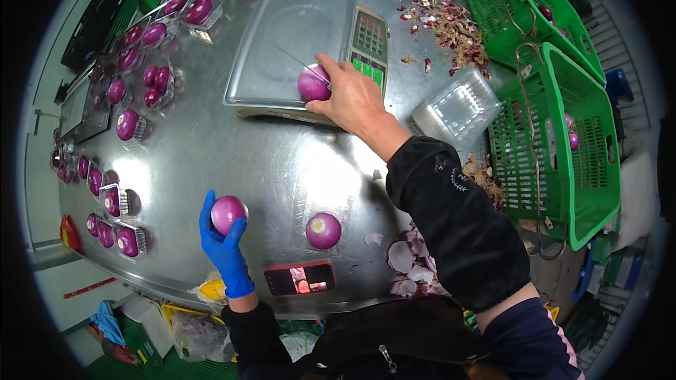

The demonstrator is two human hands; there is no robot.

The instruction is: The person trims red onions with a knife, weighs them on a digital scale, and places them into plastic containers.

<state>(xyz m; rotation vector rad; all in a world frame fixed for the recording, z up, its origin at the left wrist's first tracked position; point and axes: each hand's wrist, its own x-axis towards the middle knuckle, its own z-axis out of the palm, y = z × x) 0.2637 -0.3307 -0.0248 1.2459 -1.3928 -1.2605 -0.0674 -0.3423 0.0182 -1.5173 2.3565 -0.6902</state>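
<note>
In a blue glove, my left hand (226,248) holds a peeled red onion (228,215) above the left part of the steel table. My bare right hand (346,92) grips another red onion (312,83) over the near right corner of the weighing scale's metal tray (285,42); a thin metal blade sticks out between that hand and the onion. Between my arms, one red onion (323,230) sits in a clear plastic tray (343,211). A phone (300,278) in a red case lies near the table's front edge.
Clear punnets of red onions (127,125) line the left side. Stacked clear trays (457,109) stand right of the scale. Dry skins and roots (449,26) lie at the back right, peeled skins (406,258) near my right sleeve. Green crates (557,169) stand along the right edge.
</note>
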